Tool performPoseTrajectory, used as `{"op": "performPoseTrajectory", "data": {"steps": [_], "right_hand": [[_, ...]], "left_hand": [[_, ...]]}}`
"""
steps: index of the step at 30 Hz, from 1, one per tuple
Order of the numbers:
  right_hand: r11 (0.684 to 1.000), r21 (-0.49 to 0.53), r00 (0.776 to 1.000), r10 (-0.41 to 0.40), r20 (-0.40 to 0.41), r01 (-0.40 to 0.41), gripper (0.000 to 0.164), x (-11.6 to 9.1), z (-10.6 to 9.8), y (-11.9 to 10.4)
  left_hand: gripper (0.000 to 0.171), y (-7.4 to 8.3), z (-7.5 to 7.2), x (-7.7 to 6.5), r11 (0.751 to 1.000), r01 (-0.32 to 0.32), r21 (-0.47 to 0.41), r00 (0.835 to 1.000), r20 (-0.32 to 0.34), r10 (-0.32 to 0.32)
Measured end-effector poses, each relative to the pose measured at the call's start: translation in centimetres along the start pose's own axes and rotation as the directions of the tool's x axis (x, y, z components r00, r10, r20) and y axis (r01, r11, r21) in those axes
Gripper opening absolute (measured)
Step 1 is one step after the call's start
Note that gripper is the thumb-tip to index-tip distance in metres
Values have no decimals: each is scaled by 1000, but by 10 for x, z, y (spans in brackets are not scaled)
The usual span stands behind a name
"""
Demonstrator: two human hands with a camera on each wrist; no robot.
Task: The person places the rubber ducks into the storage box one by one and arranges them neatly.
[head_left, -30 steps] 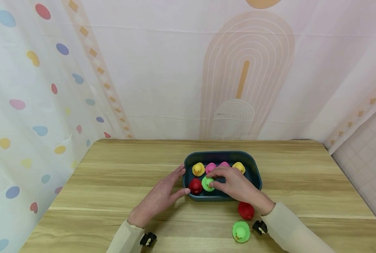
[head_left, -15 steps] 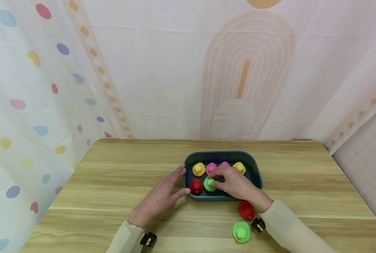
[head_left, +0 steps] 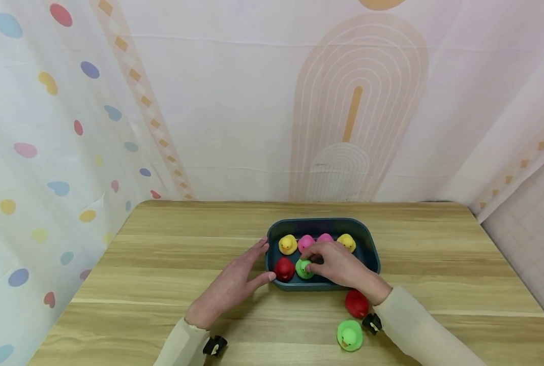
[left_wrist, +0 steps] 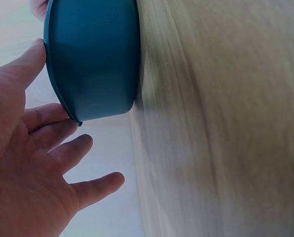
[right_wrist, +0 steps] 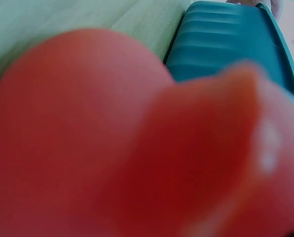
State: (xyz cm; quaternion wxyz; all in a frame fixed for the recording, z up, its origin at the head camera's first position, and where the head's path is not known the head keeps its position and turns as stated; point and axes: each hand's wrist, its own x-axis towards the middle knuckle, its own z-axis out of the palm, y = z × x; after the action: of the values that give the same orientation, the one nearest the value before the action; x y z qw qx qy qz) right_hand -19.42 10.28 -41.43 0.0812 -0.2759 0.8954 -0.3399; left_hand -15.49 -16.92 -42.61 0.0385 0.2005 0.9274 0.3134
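Observation:
Inside a dark teal tray (head_left: 295, 287), my right hand (head_left: 347, 264) pinches a green rubber duck (head_left: 301, 269) between thumb and fingers. Just left of that duck sits a red duck (head_left: 283, 269). Behind them runs a row with a yellow duck (head_left: 288, 245), pink ducks (head_left: 305, 243) partly covered by the right hand, and another yellow duck (head_left: 346, 242). My left hand (head_left: 228, 287) touches the tray's left end with thumb and fingertips; the left wrist view shows its fingers (left_wrist: 67, 153) spread at the rim.
On the wooden table (head_left: 162, 284) in front of the tray lie another red duck (head_left: 357, 304), under the right wrist, and another green duck (head_left: 349, 335). That red duck fills most of the right wrist view. A patterned curtain (head_left: 235, 117) hangs behind the table.
Pinched in my right hand, the green duck has shifted slightly to the right, leaving a small gap from the red duck. The left hand stays at the tray's end.

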Motion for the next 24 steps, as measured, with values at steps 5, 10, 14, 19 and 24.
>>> {"op": "performPoseTrajectory", "data": {"steps": [5,10,14,19,24], "right_hand": [[1000,10,1000,-3,18,3,17,0,1,0],[999,27,999,-37,19,37,20,-5,0,2],[997,54,999,-48,-7,48,28,-15,-5,0],[992,106,996,-61,-65,68,32,-28,-9,-3],[988,98,983,-101,-154,117,31,-43,-9,-4]], "left_hand": [[70,-1,0,0,1000,-11,-2,1000,-2,11],[70,0,0,0,1000,-10,-3,1000,-2,10],[70,0,0,0,1000,-8,1,1000,-1,8],[70,-1,1,0,1000,-30,9,1000,-9,30],[70,-3,0,0,999,-36,6,999,-6,36]]}}
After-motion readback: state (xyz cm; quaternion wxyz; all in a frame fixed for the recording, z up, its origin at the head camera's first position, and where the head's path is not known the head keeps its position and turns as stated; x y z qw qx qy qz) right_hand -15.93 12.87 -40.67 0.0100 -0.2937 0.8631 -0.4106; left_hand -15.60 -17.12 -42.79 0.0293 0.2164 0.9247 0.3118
